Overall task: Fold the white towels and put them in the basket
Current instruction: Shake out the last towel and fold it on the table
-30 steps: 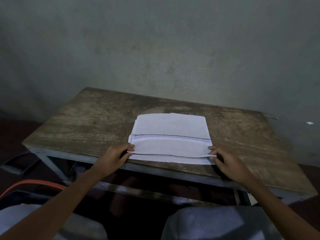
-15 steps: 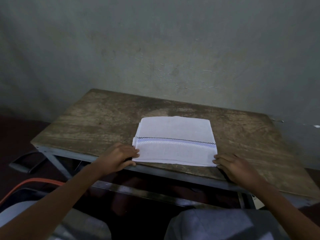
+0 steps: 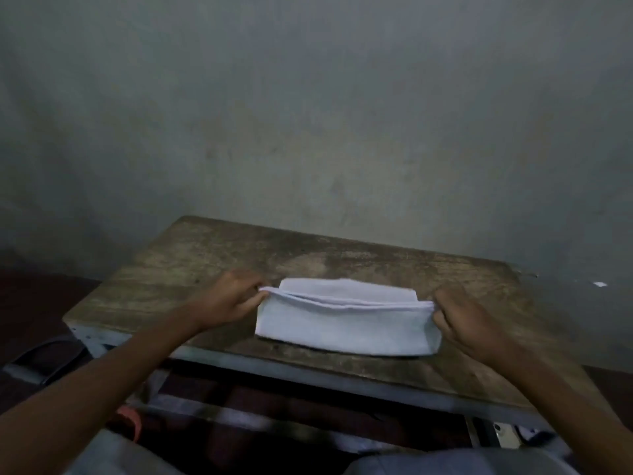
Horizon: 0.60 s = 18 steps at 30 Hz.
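A white towel (image 3: 346, 329) lies on the worn wooden table (image 3: 205, 269), folded over into a narrow band with its near half brought up toward the far edge. My left hand (image 3: 229, 298) pinches the towel's upper left corner. My right hand (image 3: 462, 320) pinches the upper right corner. Between the two hands the lifted edge runs in a slightly sagging line, with the lower layers showing just behind it. No basket is in view.
The table stands against a bare grey wall (image 3: 308, 114) and has a metal frame (image 3: 308, 375) under its front edge. An orange object (image 3: 132, 419) shows below the table at the lower left. Dark floor lies on both sides.
Both hands have taken the towel's near corners and carried them up and away, folding the near half over the far half. The black checked stripe is now hidden. The view shifted.
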Motion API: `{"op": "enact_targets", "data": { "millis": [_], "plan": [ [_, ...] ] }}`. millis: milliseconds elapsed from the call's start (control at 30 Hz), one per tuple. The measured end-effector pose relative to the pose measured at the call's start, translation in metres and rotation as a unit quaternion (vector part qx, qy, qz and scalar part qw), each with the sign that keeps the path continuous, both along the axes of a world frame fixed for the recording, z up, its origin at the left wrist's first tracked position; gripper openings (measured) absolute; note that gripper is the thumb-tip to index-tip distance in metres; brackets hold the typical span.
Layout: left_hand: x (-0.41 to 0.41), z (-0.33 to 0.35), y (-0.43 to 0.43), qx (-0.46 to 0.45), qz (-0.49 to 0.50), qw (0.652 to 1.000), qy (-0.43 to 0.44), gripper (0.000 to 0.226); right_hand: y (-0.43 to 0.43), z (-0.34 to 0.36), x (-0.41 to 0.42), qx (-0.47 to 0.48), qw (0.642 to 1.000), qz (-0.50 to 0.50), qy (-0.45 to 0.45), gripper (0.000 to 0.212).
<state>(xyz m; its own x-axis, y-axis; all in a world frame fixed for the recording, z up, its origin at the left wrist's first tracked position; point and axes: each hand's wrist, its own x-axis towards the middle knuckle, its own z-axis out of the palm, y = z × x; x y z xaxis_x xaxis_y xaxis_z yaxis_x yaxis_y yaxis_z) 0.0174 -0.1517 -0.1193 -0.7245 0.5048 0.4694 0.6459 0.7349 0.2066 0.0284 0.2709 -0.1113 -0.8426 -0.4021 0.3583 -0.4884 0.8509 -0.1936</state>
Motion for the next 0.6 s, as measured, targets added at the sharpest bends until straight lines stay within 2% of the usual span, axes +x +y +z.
{"op": "enact_targets", "data": {
  "millis": [67,167,233,367,467,533,600],
  "plan": [
    [-0.009,0.042,0.005,0.033,0.019,0.999,0.023,0.036,-0.001,0.034,-0.009,-0.045,0.999,-0.003,-0.016,0.02],
    [-0.022,0.106,0.004,0.068,0.045,0.995,0.063,0.04,-0.006,0.096,-0.023,-0.068,0.998,0.002,-0.016,0.015],
    [-0.031,0.144,-0.004,0.072,0.056,0.992,0.083,0.041,-0.008,0.139,-0.028,-0.048,0.999,0.006,-0.02,0.012],
    [-0.038,0.206,-0.014,0.055,0.076,0.991,0.095,0.027,-0.011,0.217,-0.033,0.042,0.999,0.001,0.01,0.009],
    [-0.035,0.241,-0.011,0.062,0.096,0.99,0.086,0.009,-0.016,0.261,-0.034,0.079,0.996,-0.02,0.036,0.021],
    [-0.03,0.256,-0.01,0.085,0.088,0.991,0.058,0.012,-0.018,0.281,-0.03,0.107,0.994,-0.03,0.026,0.03],
    [-0.026,0.265,-0.008,0.113,0.069,0.991,0.032,0.017,-0.015,0.296,-0.026,0.081,0.995,-0.034,0.052,0.026]
  ]
}}
